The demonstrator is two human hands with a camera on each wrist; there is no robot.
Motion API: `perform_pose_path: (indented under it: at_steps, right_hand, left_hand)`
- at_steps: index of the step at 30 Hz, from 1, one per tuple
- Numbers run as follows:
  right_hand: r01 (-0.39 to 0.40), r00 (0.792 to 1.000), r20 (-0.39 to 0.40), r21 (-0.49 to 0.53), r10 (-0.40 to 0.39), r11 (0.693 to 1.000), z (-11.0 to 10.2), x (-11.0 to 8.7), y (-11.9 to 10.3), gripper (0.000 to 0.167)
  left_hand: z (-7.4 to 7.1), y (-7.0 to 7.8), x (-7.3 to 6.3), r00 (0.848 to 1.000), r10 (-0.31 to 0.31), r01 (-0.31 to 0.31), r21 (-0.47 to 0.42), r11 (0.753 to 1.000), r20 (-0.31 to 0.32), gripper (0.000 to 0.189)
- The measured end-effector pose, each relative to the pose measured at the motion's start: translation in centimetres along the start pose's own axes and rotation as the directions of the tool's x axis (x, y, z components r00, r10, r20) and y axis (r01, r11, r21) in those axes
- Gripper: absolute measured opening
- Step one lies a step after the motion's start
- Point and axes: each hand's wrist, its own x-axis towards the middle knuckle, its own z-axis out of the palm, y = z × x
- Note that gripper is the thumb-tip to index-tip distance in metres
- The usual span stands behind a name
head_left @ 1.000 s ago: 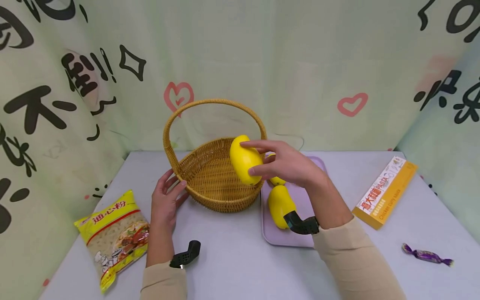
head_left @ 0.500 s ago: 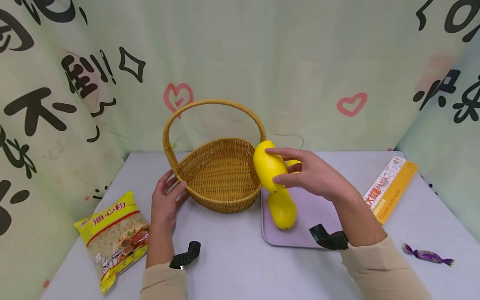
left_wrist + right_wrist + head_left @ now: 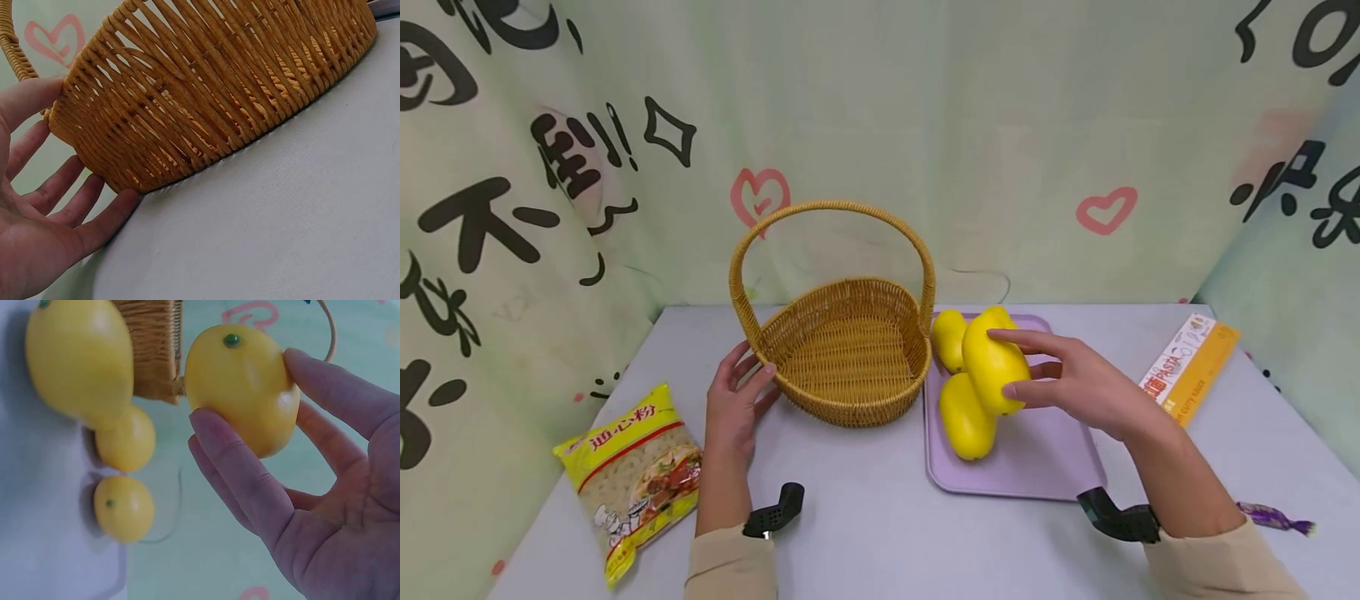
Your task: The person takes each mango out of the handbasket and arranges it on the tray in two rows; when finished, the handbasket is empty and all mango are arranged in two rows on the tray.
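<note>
In the head view my right hand (image 3: 1075, 385) holds a yellow mango (image 3: 992, 362) between thumb and fingertips, over a lilac tray (image 3: 1045, 467). The right wrist view shows the held mango (image 3: 240, 387) with its small green stem end. Below it on the tray lie one mango (image 3: 967, 429) at the front and another mango (image 3: 950, 337) at the back left. A further mango (image 3: 1000, 313) peeks out behind the held one, mostly hidden. My left hand (image 3: 737, 408) holds the left end of a brown wicker basket (image 3: 850, 412), its thumb at the rim (image 3: 53, 122) and its fingers along the outer wall.
The basket's tall arched handle (image 3: 835, 206) stands up left of the tray. A yellow bag of pasta (image 3: 640, 483) lies at the left, beside the left forearm. On the right are a pasta box (image 3: 1198, 362) and a purple-wrapped candy (image 3: 1277, 518), partly behind the right forearm.
My right hand has carried the mango from over the basket to the right and nearer, over the tray. The left hand and the basket have stayed put.
</note>
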Motion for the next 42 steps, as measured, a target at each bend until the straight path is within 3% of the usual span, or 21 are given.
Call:
perform_pose_path:
  at_steps: [9, 20, 27, 35, 42]
  right_hand:
    - [-0.057, 0.998, 0.033, 0.070, 0.055, 0.996, -0.3, -1.0, 3.3, 0.071]
    - [-0.128, 0.990, 0.077, 0.165, 0.116, 0.978, 0.9, -0.9, 6.3, 0.075]
    - [-0.200, 0.979, 0.076, 0.164, 0.190, 0.966, 1.6, -0.6, 7.4, 0.077]
    - [-0.190, 0.981, 0.060, 0.076, 0.186, 0.979, 1.5, -0.3, 7.6, 0.076]
    - [-0.214, 0.975, 0.086, 0.130, 0.204, 0.968, 1.5, -0.2, 8.1, 0.075]
  left_hand:
    - [-0.1, -0.1, 0.1, 1.000, 0.013, -0.013, -0.003, 1.000, 0.005, 0.065]
    - [-0.1, -0.1, 0.1, 1.000, 0.015, -0.015, 0.000, 1.000, -0.001, 0.064]
    - [-0.1, -0.1, 0.1, 1.000, 0.018, -0.018, -0.007, 1.000, 0.002, 0.064]
    - [0.0, -0.1, 0.1, 1.000, 0.015, -0.015, -0.006, 1.000, 0.003, 0.064]
    - [0.0, -0.1, 0.1, 1.000, 0.014, -0.014, 0.000, 1.000, 0.004, 0.064]
